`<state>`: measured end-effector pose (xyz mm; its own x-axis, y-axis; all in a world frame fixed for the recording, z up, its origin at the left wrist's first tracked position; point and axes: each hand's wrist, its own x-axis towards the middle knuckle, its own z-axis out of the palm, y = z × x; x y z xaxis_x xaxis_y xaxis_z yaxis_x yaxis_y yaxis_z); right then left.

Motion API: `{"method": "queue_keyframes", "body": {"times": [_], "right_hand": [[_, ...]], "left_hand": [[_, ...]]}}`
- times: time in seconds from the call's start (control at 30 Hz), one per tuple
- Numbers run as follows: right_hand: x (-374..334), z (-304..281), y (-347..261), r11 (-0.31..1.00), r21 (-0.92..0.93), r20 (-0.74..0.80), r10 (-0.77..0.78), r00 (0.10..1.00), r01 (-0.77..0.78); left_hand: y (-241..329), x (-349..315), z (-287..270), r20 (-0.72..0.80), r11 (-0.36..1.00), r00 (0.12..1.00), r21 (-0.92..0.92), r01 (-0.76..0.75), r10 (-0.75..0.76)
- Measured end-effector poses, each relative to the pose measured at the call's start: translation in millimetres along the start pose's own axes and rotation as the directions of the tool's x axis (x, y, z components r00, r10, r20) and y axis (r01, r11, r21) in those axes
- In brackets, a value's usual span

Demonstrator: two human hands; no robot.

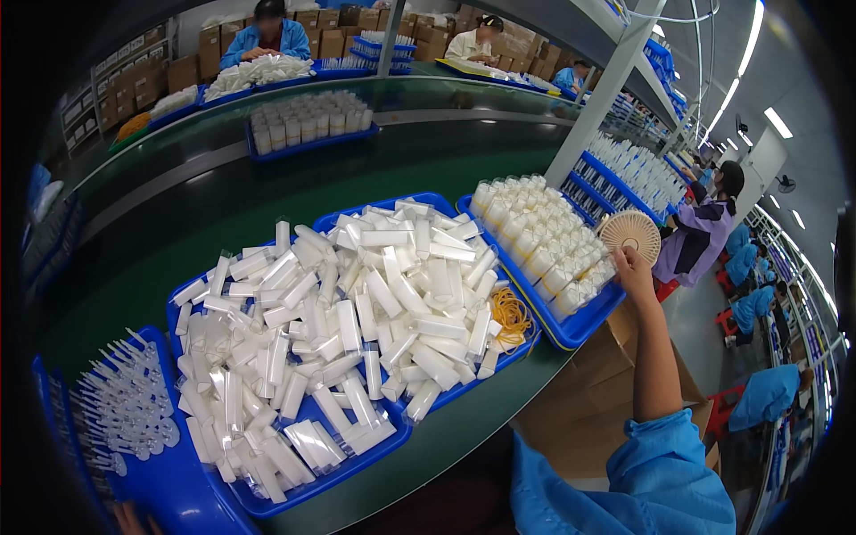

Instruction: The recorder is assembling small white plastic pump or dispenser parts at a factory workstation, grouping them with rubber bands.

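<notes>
Gripping a small round fan (pixel 629 235), right hand (pixel 635 267) closed on its handle, just above the tray (pixel 580 328) of bottles (pixel 539 241); left hand's out of frame.

brown cardboard boxes (pixel 321 36) standing stacked along the far wall, white labels showing on the left ones | open brown carton (pixel 597 401) sitting below the bench edge on the right | white film-wrapped packs (pixel 357 321) lying heaped in blue trays (pixel 294 495)
</notes>
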<state>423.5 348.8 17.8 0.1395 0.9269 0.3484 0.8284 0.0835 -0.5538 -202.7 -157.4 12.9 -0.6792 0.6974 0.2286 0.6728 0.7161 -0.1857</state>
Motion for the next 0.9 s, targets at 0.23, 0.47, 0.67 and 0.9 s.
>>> {"method": "queue_keyframes", "body": {"times": [0.23, 0.47, 0.67, 0.9], "right_hand": [[-40.1, -2.0, -65.4, 0.948, -0.210, -0.217, -0.282, 0.935, 0.237], [-150.6, 26.0, -209.7, 0.628, 0.272, 0.125, -0.774, 0.621, 0.729], [-207.4, 80.5, -282.1, 0.386, 0.401, 0.323, -0.908, 0.266, 0.831], [-206.3, 136.5, -315.0, 0.311, 0.184, 0.328, -0.914, 0.240, 0.932]], "left_hand": [[-61.5, 11.0, 66.1, -0.314, 0.987, 0.937, -0.001, -0.161, 0.153], [-40.7, 53.8, 48.5, -0.020, 0.973, 0.997, -0.216, -0.082, 0.079], [-42.0, 67.9, 61.6, -0.109, 0.969, 0.994, -0.243, -0.050, 0.024], [-35.0, 66.6, 67.0, -0.213, 0.981, 0.977, -0.192, -0.015, -0.027]]}}
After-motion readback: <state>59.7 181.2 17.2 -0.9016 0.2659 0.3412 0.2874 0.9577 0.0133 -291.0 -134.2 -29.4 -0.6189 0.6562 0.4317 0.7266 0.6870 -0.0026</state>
